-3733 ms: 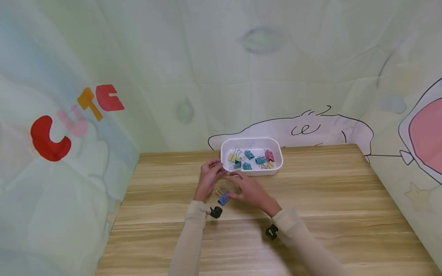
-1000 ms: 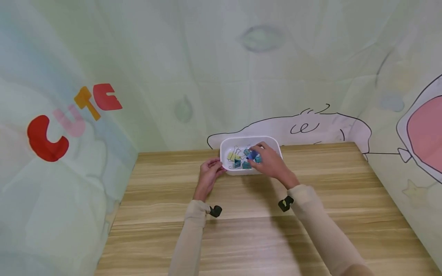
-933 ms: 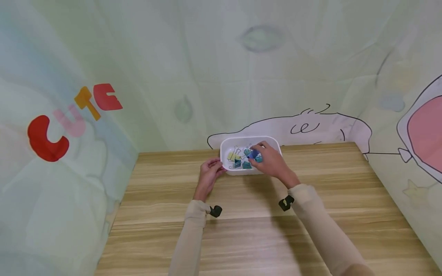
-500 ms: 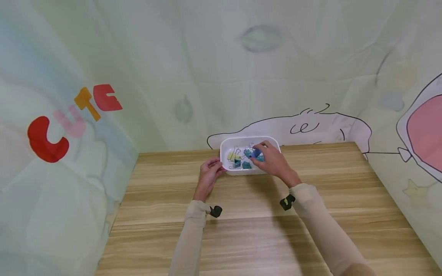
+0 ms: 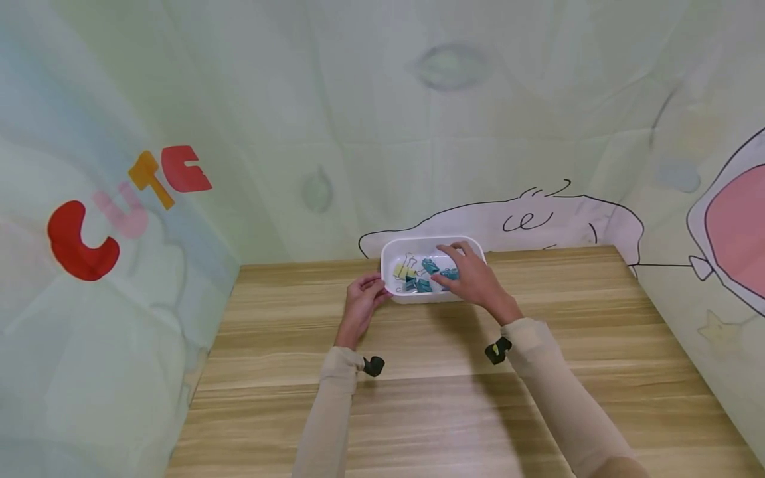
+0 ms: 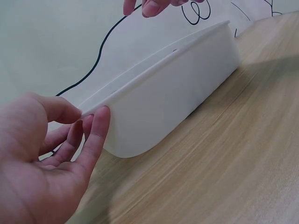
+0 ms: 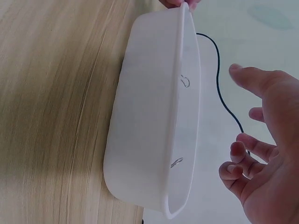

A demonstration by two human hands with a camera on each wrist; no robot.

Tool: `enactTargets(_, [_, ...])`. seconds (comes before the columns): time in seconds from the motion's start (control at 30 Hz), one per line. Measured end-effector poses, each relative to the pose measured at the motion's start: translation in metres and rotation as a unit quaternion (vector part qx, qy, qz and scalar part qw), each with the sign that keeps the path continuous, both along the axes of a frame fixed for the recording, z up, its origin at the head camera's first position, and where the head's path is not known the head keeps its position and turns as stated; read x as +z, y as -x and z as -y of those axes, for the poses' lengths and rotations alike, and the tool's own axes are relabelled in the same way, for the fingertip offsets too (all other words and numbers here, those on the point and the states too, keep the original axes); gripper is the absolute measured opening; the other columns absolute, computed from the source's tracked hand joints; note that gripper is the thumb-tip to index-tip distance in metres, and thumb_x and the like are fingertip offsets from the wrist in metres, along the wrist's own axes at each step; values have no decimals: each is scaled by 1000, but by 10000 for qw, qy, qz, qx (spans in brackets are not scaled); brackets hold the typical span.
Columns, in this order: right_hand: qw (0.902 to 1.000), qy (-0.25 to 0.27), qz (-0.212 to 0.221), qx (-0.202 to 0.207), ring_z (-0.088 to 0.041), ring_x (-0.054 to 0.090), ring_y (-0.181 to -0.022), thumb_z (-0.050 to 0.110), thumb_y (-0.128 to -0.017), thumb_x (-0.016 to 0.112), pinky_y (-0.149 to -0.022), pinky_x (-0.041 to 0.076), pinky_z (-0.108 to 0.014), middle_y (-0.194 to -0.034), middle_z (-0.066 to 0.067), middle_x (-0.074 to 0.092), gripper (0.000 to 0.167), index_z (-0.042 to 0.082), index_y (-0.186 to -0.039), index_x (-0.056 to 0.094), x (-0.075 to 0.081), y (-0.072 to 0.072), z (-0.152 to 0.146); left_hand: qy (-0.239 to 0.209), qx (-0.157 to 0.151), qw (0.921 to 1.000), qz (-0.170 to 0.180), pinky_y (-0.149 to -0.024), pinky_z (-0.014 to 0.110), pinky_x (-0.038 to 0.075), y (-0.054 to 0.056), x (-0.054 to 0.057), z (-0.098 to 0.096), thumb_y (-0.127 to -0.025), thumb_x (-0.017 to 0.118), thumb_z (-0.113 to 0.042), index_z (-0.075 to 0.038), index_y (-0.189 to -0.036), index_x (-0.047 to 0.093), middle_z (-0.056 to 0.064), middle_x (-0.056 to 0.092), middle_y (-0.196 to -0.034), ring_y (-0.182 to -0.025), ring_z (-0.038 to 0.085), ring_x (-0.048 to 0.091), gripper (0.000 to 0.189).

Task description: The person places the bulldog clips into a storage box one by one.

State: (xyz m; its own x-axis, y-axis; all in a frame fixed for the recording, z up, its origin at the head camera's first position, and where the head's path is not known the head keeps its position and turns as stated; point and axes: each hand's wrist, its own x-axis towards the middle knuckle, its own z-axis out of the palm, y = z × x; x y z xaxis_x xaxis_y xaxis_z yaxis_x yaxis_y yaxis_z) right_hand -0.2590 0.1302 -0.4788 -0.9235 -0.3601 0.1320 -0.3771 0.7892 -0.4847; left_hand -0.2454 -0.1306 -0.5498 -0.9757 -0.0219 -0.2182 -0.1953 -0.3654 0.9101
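A white plastic box [image 5: 421, 299] stands at the table's back edge with several binder clips in it. Toward its left side lie yellow binder clips [image 5: 404, 271], and near them are teal binder clips [image 5: 430, 266]. My left hand [image 5: 360, 305] pinches the rim at the box's left end, thumb on top and fingers against the wall in the left wrist view. Over the box's right half hovers my right hand [image 5: 476, 279]. Its thumb and fingers are apart with nothing between them, as the right wrist view also shows. The blue binder clip and the box's right-hand contents are hidden.
Beneath the box is a wood-grain table [image 5: 418, 398]. A printed cloth backdrop [image 5: 335, 133] rises directly behind the box and along both sides. Small black wrist cameras [image 5: 374, 366] sit on both cuffs.
My right hand took the blue binder clip from the table, carried it over the box and let go. One teal clip shifted slightly left. My left hand stayed on the rim.
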Motion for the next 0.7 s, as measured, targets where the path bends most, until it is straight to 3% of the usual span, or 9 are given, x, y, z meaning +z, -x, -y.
enactTargets(0.7, [9999, 119, 75, 8, -39, 53, -126, 45, -94, 76, -106, 53, -61, -152, -22, 42, 75, 10, -154, 48, -6, -4, -5, -48, 68, 10000, -11, -88, 30, 64, -3, -1, 3, -104, 58, 3, 17, -138, 49, 35, 50, -132, -100, 29, 65, 38])
